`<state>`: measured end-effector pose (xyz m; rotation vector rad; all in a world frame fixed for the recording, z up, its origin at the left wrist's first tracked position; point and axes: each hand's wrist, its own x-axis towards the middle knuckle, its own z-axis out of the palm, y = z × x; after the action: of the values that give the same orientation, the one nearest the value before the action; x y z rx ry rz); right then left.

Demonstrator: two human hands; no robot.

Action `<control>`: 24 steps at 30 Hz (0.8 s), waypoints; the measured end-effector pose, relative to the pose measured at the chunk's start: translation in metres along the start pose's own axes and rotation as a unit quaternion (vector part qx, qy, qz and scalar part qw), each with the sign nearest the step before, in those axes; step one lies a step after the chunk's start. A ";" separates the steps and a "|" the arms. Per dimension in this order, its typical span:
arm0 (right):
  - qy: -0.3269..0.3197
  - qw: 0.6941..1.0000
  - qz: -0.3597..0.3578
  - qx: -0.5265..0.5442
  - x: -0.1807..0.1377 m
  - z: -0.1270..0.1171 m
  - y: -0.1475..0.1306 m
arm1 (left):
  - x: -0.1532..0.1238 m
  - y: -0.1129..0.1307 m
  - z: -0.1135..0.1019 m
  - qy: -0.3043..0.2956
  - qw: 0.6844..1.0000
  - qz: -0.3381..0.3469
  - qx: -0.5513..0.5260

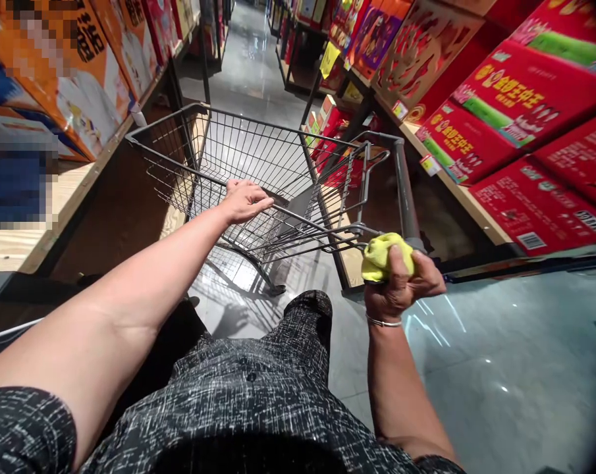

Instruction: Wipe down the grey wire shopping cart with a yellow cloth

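A grey wire shopping cart (258,141) stands sideways before me, its basket showing nothing inside. My left hand (248,199) is closed over the near top rim of the basket, about midway along; the undersides of its fingers are hidden. At the right end of the cart, my right hand (404,280) grips a crumpled yellow-green cloth (384,255). The cloth is bunched between thumb and fingers, right at the near end of the cart's push handle (407,191). Whether it presses on the handle I cannot tell.
Red printed boxes (505,99) are stacked on a wooden-edged shelf at right. Orange cartons (87,79) fill the shelf at left. Between the shelves, a shiny tiled aisle (248,46) runs away from me. The cart's wheel (276,289) is close to my legs.
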<state>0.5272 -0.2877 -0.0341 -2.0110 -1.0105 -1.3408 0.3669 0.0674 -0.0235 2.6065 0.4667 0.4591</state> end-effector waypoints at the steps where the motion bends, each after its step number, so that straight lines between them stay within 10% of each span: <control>1: 0.009 1.000 0.009 0.002 0.004 -0.003 -0.006 | -0.001 0.000 -0.002 0.004 1.000 -0.008 0.004; 11: -0.206 0.974 -0.060 0.071 0.004 0.021 -0.113 | -0.012 0.041 0.011 -0.015 0.997 0.078 -0.006; 24: -0.053 0.998 -0.045 -0.011 0.059 -0.066 -0.017 | -0.013 0.033 0.015 0.015 0.996 0.069 -0.062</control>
<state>0.4914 -0.3099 0.0454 -2.0946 -1.1504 -1.3082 0.3697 0.0286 -0.0231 2.5239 0.2602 0.5564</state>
